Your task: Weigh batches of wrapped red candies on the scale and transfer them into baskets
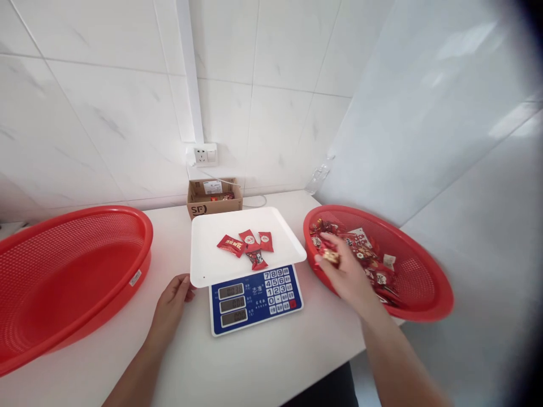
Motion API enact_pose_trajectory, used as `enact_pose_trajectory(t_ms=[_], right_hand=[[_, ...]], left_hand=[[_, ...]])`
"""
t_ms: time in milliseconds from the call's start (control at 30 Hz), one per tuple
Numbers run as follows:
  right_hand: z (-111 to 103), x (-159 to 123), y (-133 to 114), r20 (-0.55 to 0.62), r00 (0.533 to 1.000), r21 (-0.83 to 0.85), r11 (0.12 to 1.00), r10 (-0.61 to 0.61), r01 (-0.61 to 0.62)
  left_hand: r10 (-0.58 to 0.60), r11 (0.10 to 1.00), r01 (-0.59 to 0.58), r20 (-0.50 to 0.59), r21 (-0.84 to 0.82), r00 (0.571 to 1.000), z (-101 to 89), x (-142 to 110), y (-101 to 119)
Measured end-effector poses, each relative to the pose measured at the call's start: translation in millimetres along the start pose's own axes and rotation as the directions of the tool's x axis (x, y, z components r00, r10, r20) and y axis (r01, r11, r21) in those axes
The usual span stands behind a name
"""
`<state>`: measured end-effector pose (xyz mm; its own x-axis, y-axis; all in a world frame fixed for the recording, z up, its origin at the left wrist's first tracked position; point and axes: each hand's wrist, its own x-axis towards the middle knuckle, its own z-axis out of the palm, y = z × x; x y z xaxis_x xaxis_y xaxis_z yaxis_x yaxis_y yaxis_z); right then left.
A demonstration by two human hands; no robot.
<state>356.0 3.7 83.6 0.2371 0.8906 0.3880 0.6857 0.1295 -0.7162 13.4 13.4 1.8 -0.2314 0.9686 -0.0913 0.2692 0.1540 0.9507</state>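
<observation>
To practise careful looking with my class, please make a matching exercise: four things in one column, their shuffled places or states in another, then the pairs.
Things
1. Right hand
2. Left hand
3. Cardboard box
4. White tray

Places or states
A. Beside the tray's near left corner
B. Bearing four small packets
C. Holding a wrapped piece by a basket
D. Behind the tray, near the wall

Pairs: 1-C, 2-A, 3-D, 4-B

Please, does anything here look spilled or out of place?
Nothing looks spilled. Only the right-hand red basket seems slightly odd: its near rim appears to stick out past the edge of the white table.
</observation>
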Motion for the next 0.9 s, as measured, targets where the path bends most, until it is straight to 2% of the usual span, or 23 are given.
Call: enact_pose_trajectory(t_ms=[100,267,367,467,733,900], right_hand=[[32,8,-17,0.217,0.973,0.065,0.996,-0.074,0.062],[66,21,-32,0.305,0.935,0.106,0.982,-0.181,0.156],[70,26,-29,0.244,0.946,0.032,0.976,-0.215,0.214],[67,24,-23,0.193,0.959,-0.057,0.973,-0.207,0.222],[73,3,-30,0.381,0.900,-0.038,0.969,-0.212,0.244],[75,5,-33,0.346,0.899,0.009,0.960,-0.267,0.281]], left_hand=[[0.011,1.000,-0.011,0.007,-0.008,1.000,-0.5,0,-1],[0.020,0.999,-0.020,0.015,-0.035,1.000,-1.2,1,-3],[0.023,0.999,-0.022,0.027,-0.045,0.999,-1.2,3,-4],[0.008,0.999,-0.007,0.037,-0.047,0.999,-1.0,3,-4],[-0.019,0.999,0.021,0.044,-0.039,0.999,-1.1,1,-3],[-0.003,0.999,0.005,0.043,-0.042,0.999,-0.8,1,-1]])
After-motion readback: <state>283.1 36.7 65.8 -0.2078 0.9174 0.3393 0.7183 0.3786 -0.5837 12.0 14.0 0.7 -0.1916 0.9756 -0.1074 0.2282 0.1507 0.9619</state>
